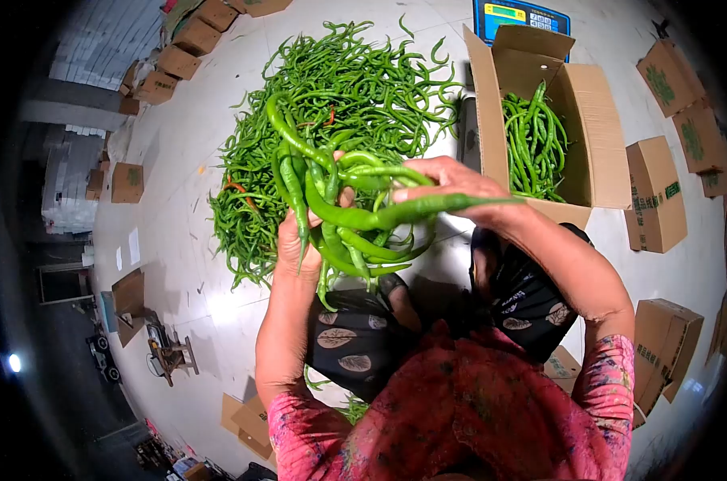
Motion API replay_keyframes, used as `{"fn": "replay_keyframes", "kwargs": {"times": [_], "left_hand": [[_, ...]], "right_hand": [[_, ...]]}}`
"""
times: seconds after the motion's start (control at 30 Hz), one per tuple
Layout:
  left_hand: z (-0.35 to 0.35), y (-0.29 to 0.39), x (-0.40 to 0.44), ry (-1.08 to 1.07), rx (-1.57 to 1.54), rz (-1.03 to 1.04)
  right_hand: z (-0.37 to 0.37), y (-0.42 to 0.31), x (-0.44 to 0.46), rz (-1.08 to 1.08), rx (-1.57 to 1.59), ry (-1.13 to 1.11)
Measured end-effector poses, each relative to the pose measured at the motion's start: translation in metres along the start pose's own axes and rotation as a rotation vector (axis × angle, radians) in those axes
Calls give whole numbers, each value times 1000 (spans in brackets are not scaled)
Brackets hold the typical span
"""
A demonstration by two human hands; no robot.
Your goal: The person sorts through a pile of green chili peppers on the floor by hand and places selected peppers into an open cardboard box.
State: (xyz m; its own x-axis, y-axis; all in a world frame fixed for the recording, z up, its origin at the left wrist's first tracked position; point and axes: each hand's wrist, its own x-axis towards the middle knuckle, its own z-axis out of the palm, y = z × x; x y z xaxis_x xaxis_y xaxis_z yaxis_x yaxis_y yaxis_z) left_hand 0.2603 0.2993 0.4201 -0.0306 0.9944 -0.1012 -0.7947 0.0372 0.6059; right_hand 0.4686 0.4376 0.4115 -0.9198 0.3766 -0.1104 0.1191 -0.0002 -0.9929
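Observation:
A bunch of long green chili peppers (351, 216) is held up in front of me, its curved pods pointing several ways. My left hand (293, 240) is closed around the bunch from the left, with part of its fingers hidden behind the pods. From the right, my right hand (463, 183) grips the peppers at the bunch's other side; one long pod crosses in front of its palm. Beyond and below both hands spreads a big pile of green chili peppers (347, 80) on the floor, with a few red ones (330, 116) among them.
An open cardboard box (608, 132) with green peppers (536, 144) inside stands right of the pile. Behind it is a blue scale display (532, 18). More cartons (656, 192) line the right side, others (179, 62) the far left. A small wooden stool (169, 353) stands at left.

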Motion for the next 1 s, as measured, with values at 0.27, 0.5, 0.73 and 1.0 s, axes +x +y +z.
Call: {"fn": "replay_keyframes", "kwargs": {"times": [0.27, 0.5, 0.73, 1.0], "left_hand": [[-15, -27, 6, 130, -59, -34], [-18, -34, 12, 149, -63, 0], [-21, -31, 12, 100, -36, 36], [-4, -44, 18, 80, 5, -49]], "right_hand": [[-6, 18, -22, 51, 861, 16], [-14, 8, -27, 152, 773, 259], [-38, 5, -29, 33, 568, 753], [-3, 3, -9, -21, 332, 234]]}}
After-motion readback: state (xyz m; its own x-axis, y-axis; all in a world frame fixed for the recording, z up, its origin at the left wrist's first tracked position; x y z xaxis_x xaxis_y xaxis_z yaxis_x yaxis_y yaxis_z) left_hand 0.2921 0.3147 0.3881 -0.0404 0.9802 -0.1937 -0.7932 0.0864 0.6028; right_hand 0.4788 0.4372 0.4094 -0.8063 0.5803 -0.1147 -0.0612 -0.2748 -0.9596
